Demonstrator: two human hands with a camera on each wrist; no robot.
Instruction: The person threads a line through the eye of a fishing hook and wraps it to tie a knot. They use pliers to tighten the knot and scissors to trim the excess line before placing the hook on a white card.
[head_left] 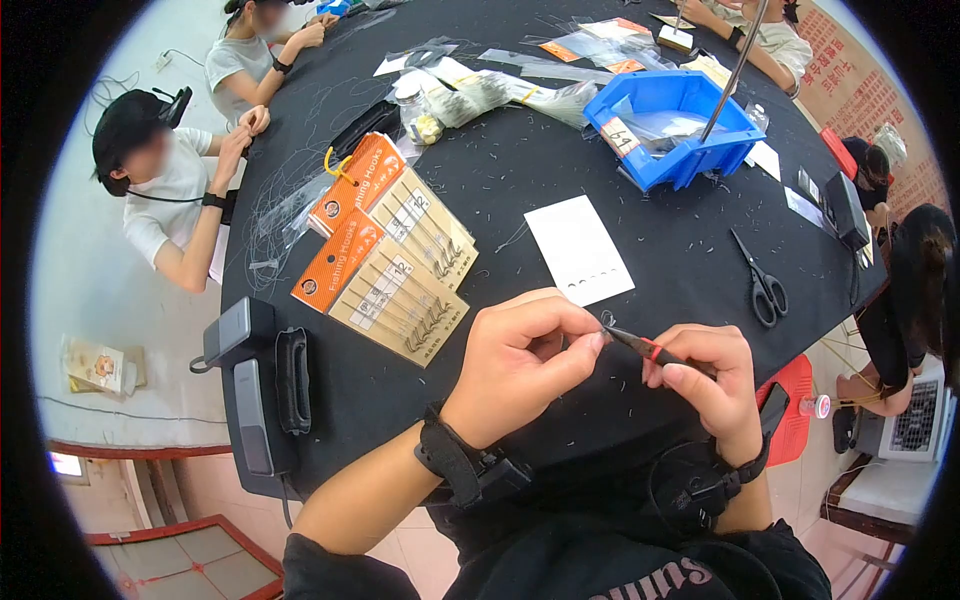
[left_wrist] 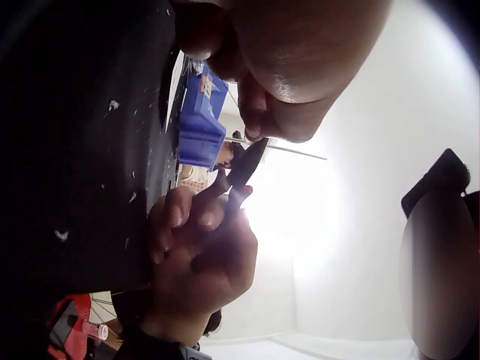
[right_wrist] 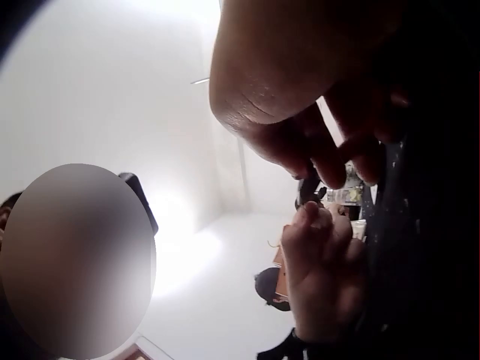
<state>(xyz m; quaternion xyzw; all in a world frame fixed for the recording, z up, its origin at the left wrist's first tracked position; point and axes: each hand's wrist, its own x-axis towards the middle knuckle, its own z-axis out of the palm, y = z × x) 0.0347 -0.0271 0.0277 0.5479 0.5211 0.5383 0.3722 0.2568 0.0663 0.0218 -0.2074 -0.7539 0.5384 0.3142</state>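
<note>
Black pliers (head_left: 632,342), red-banded, one pair: in your right hand (head_left: 715,380), above the table's near side, tips reaching your left fingertips. Right fingers: curled round the handles. Left hand (head_left: 525,360): thumb and forefinger pinched together on a small piece (head_left: 607,317) at the pliers' tips, too fine to identify.

Card (head_left: 575,240), white, one: flat just beyond your hands, small dark marks along its near edge. Packets (head_left: 400,310), orange-headed, printed "Fishing Hooks": overlapping, left of the card, rows of hooks showing. Scissors (head_left: 756,270), black, one pair: lying to the right, beyond your right hand. Bin (head_left: 690,174), blue, one: farther off on the right, clear bags inside. Jar (head_left: 410,105), clear, one: past the packets. Table (head_left: 680,245), black-topped: scattered with pale scraps. Persons (head_left: 165,190), two, white-shirted: at the table's left side.
</note>
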